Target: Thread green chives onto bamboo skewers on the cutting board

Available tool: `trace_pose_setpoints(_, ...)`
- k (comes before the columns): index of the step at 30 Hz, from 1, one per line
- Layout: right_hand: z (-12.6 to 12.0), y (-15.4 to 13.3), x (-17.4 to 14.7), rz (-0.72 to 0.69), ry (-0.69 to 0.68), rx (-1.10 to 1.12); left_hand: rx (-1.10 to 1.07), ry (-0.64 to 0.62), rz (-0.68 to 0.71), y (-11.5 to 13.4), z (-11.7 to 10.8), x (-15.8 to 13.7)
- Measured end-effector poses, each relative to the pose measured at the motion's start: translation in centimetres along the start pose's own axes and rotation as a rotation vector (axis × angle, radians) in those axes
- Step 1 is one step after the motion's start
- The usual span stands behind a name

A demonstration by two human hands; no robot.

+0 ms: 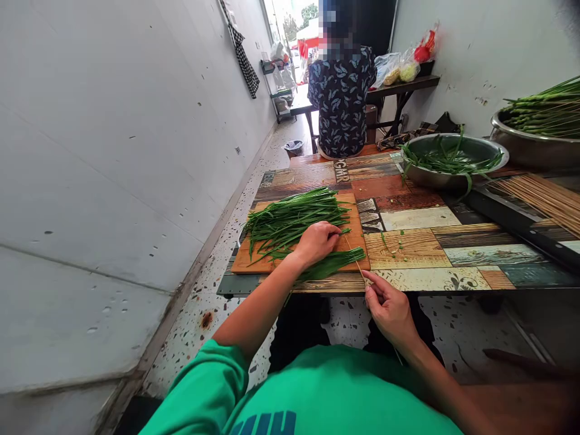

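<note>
Scuffed white wall [99, 121] runs down the left, above speckled terrazzo floor [181, 344]. Right of it stands a patchwork wood-print table [417, 278], its near left part bearing a wooden cutting board [244, 264]. Garlic chives [294, 214] heap along the board's far side: long, flat, deep-green leaves, slightly tangled at left, paler cut ends to the right. Thumb and fingers of the left hand [317, 243] are drawn together in a pinch, seemingly on a few stalks whose ends show just beside the fingertips. Nearer lies a separate bunch [333, 264], its long axis roughly left to right. Far off, a person in a leaf-print shirt [342, 99] sits. A bamboo skewer [354, 258] crosses the bunch's right ends, its far tip near the left fingertips; the right hand [389, 308], nearer and to the right, curls closed around it. Farther right are a steel bowl [435, 179] of chives, what looks like a black-handled knife [521, 228], loose skewers [544, 196] and a fuller steel basin [534, 151].
</note>
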State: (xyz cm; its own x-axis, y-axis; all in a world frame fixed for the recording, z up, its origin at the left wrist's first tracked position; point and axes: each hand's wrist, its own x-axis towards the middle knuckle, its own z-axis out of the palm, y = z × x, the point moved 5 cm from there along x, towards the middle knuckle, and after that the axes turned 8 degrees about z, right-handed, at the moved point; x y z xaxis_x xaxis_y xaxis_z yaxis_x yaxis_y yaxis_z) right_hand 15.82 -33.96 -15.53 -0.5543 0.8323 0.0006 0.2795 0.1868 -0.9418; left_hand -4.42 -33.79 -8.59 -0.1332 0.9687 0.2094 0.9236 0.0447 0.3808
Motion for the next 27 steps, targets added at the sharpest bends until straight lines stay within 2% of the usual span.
trace_pose_setpoints(10, 0.0, -0.2, 0.3, 0.035, -0.02, 0.027, -0.04, -0.025, 0.045, 0.2, -0.1, -0.3)
trace_pose_setpoints(16, 0.1, -0.2, 0.2, 0.062, -0.033, 0.019, -0.148, -0.163, 0.189, 1.4, -0.3, -1.0)
trace_pose_setpoints(21, 0.1, -0.2, 0.1, 0.043, -0.022, 0.023, 0.127, -0.09, -0.023, -0.6, -0.9, 0.3)
trace_pose_setpoints(27, 0.1, -0.1, 0.3, 0.022, -0.009, 0.02, 0.228, -0.107, -0.082, -0.7, -0.1, 1.1)
